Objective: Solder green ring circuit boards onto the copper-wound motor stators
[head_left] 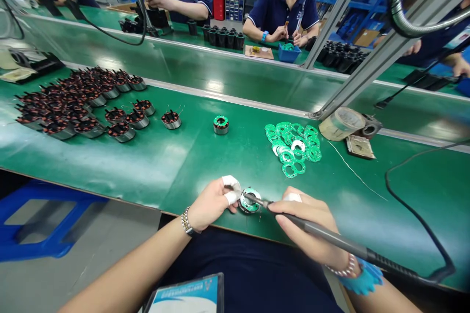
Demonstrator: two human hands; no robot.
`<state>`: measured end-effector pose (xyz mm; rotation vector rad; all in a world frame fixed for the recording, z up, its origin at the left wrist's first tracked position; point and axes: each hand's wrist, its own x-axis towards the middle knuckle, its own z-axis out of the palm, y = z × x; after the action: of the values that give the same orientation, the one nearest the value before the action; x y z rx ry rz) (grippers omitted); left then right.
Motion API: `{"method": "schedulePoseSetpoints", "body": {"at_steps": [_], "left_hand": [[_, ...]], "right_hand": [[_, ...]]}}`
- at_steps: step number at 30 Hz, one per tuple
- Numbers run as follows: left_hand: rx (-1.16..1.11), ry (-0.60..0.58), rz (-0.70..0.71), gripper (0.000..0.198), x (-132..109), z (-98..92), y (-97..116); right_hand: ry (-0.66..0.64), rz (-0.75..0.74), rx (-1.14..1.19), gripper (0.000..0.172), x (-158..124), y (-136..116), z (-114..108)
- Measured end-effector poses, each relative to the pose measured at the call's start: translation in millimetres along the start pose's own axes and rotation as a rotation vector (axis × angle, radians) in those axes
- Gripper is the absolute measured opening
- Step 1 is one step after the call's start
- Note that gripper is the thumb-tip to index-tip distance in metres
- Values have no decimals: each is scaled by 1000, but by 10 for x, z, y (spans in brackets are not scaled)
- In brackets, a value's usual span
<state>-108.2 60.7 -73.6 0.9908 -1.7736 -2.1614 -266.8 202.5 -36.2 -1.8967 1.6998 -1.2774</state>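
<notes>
My left hand (215, 200), with white finger cots on two fingers, pinches a small round motor stator (250, 201) topped by a green ring board at the near edge of the green bench (176, 161). My right hand (306, 227) grips a grey soldering iron (330, 237) like a pen. Its tip rests on the top of the stator. The iron's black cable (414, 212) loops away to the right.
A pile of green ring boards (293, 146) lies just beyond my hands. One finished stator (221, 124) stands alone mid-bench. Several copper-wound stators (77, 105) crowd the left. A tape roll (341, 123) lies by a metal post. Other people work across the conveyor.
</notes>
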Motion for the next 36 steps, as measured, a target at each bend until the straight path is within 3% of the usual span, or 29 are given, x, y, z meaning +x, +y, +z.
{"method": "schedulePoseSetpoints", "body": {"at_steps": [12,18,22,24,26,28,31,34,36], "left_hand": [[-10,-2,10,7,10,-2,23],[43,5,25,9,-1,-6,-7],[283,72,257,13,-132,-92,-59],[429,-7,399,14,-207,-135,-76],[482,-99,443,13,-246,-146,-80],[430,-92,407,10,-236,-119,-72],[215,-40,199,13,-163,-43,-48],[-3,-67,-20,19,-91,6,-28],[-61,-85,-63,22,-69,12,-23]], "right_hand": [[37,-37,-38,22,56,86,11],[-304,-42,29,28,239,222,160],[-305,14,14,33,222,282,203],[-273,40,12,35,176,288,228],[-219,73,2,37,116,276,267],[-152,104,-25,38,53,251,314],[-74,111,-80,38,-14,209,367],[-25,40,-105,35,1,183,385],[-17,-42,-87,31,54,177,394]]}}
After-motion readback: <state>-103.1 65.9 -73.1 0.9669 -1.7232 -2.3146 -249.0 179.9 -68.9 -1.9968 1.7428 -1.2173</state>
